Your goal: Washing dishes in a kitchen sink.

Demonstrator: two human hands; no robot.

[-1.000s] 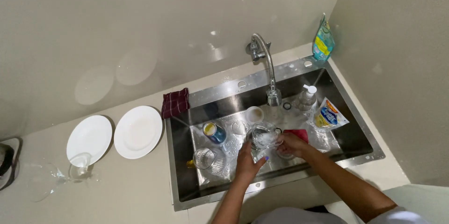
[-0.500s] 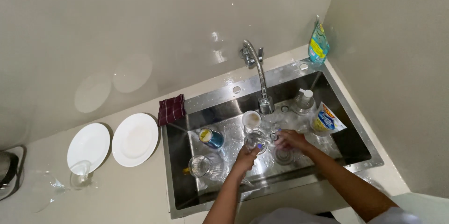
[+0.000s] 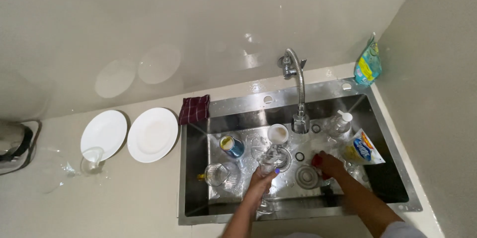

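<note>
Inside the stainless steel sink, the left hand grasps a clear stemmed glass; the right hand clutches a red sponge.

Two white plates lie on the beige table, beside a dark red checked cloth. The steel-grey sink holds a blue can (yellowish top), a clear glass and a yellow-and-blue pouch. A teal-green pouch leans in the corner.

Glossy beige walls meet a pale counter — soft overhead glare.
</note>
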